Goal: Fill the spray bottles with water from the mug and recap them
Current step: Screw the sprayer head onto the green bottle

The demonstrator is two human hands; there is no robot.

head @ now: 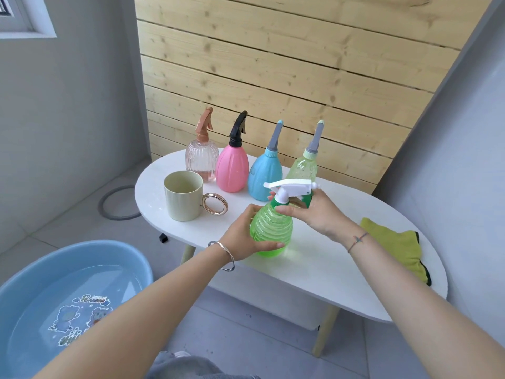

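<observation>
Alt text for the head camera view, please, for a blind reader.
A person's left hand grips the body of a green spray bottle on a white table while the right hand holds its neck under the white trigger head. A cream mug and four capped bottles stand behind.

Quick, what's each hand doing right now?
Left hand: holding the green spray bottle round its belly.
Right hand: pinching the same bottle's neck, just under the white spray head.

Basin (116, 246) sticker (82, 318) — lettering illegible.
</observation>
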